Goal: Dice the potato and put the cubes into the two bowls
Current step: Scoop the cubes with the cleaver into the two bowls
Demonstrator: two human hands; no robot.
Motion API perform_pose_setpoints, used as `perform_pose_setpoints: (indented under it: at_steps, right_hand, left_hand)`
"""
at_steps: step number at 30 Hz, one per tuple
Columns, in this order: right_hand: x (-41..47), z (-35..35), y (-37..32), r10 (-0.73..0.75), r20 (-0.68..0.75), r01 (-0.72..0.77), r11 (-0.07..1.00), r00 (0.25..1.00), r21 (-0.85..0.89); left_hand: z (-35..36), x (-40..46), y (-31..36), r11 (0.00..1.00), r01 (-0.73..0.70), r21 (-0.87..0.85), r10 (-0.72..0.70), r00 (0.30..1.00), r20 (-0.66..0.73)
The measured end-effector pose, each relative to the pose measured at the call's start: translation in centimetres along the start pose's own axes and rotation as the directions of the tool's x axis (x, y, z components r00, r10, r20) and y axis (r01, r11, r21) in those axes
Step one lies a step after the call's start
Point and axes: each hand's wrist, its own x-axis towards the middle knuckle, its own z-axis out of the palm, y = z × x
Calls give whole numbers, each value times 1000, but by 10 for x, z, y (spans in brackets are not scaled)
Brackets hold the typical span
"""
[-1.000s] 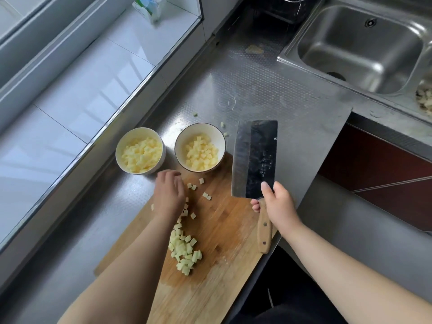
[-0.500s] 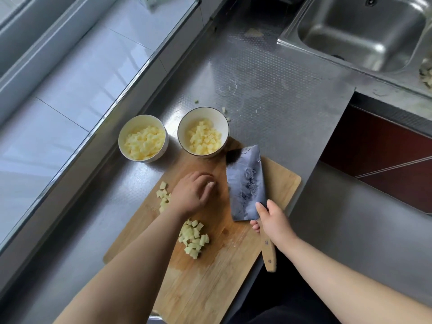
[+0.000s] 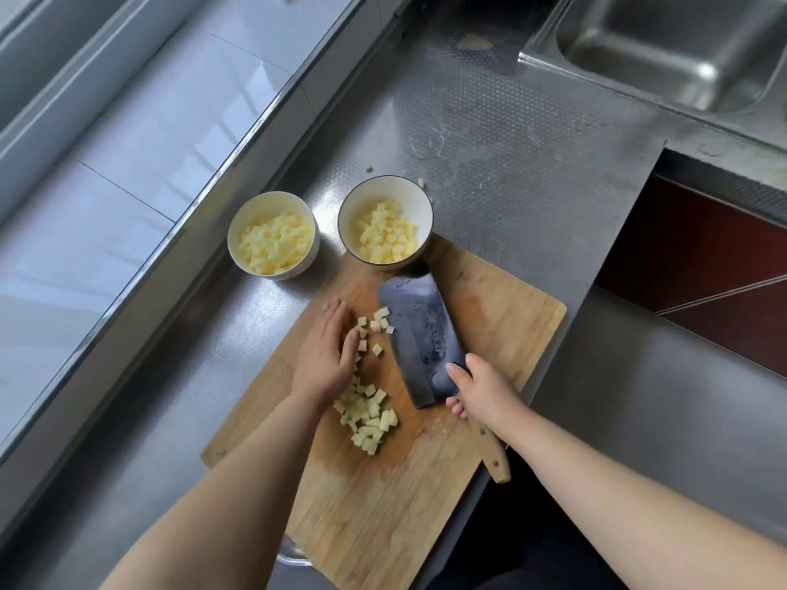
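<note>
Left hand lies flat on the cutting board, fingers straight & together, edge of the palm against a few loose potato cubes that sit between it & the cleaver. It grips nothing. Right hand is wrapped round the cleaver's wooden handle near the blade, index finger stretched along the blade's flat. Blade lies low & tilted over the board, its far corner just beside the right bowl; can't tell whether the edge touches the wood.

A bigger heap of cubes sits on the board just under the left wrist, nearer the person (pale, uneven sizes).

Two white bowls stand side by side on the steel worktop at the board's far edge. Left bowl is on the worktop proper; right bowl overlaps the board's far corner. Both hold yellow cubes, approx. half full. A couple of stray bits lie on the worktop beyond the right bowl.

Sink is at top right, well apart from the board.
</note>
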Motion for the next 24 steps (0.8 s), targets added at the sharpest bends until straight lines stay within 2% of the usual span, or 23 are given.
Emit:
perform_pose_setpoints:
  at_steps: [5,10,11,13,16,24]
  right_hand:
    - [-7,11,3,-28,70,36,993,997,-116]
    - [-17,11,6,-18,104,35,986,994,-164]
    - [-18,12,7,-20,107,39,984,994,-174]
    - [-18,13,9,-29,106,49,981,994,-186]
    - [-18,15,10,-29,102,49,978,994,-201]
    - [-21,29,10,-12,122,38,977,993,-210]
  left_hand:
    - [3,-15,10,994,-106,-37,107,993,44]
    - [9,-38,2,987,-161,-28,158,983,-94]
    - [13,-40,-1,989,-145,-13,142,979,-143]
    - [20,-48,-6,999,-27,-47,16,976,-216]
    - [32,-62,-3,961,152,-231,-209,946,-246]
    - [54,-53,40,833,176,-524,-363,889,-278]
